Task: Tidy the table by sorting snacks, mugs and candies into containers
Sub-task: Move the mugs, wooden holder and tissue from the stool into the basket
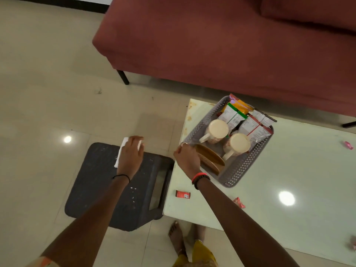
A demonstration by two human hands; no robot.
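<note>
**Snacks and mugs in basket; candies loose on table**

Snack packets [248, 120] lie at the far end of the grey perforated basket [242, 170], which stands at the left end of the pale glass-topped table [300, 162]. We note two cream mugs [227, 139] inverted just in front of the packets, and a wooden tray [211, 158] leaning inside the near end.

Our right hand [187, 158] is clenched at the basket's near-left corner; we cannot tell whether it grips the rim or the tray. Our left hand [131, 155] hangs over a dark plastic stool [107, 187] beside the table, fingers closed around a white cloth or paper [121, 151].

Loose on the table: a small red packet [182, 194] near the left edge, a red-wrapped candy [239, 202] by the right forearm, and a pink candy [348, 145] well to the right. A maroon sofa [212, 39] stands beyond.
</note>
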